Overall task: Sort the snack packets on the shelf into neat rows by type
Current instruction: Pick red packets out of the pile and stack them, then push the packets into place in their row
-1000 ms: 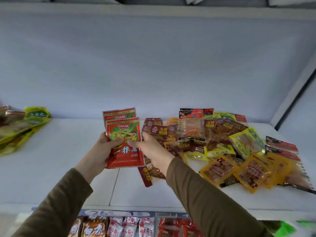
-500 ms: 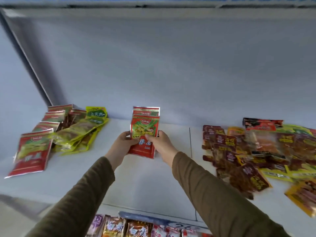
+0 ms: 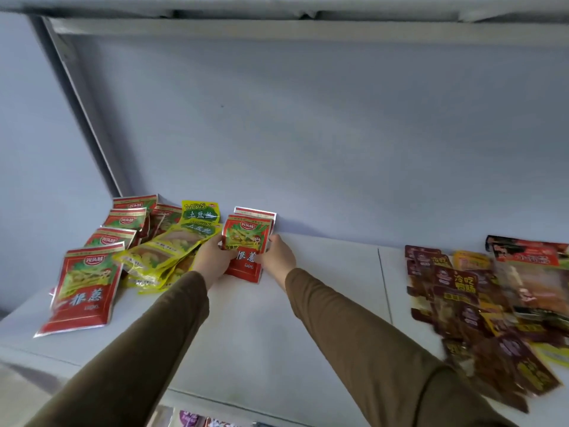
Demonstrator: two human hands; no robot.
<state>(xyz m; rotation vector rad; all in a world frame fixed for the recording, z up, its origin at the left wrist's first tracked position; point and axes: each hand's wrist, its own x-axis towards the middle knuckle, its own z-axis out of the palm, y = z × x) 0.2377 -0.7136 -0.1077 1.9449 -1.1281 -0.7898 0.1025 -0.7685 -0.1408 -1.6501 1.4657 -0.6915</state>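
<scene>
From the head camera we are looking down at a white shelf (image 3: 308, 303). Our left hand (image 3: 212, 260) and right hand (image 3: 278, 257) are holding a small stack of red snack packets (image 3: 248, 241) between them, fingers curled around the stack's two side edges, thumbs on the front of the top packet. The stack is standing tilted near the shelf's back edge, its lower end touching the shelf surface, left of the seam between the shelf panels. Just beside it on the left, a fanned row of yellow-green packets (image 3: 172, 248) is lying, its near end passing behind our left hand. Further toward the shelf's left end, a row of matching red packets (image 3: 86, 285) is running from the back edge to the front edge, overlapping one another. Well apart, at the right end of the shelf, a mixed heap of dark red and orange packets (image 3: 480, 303) is lying blurred.
</scene>
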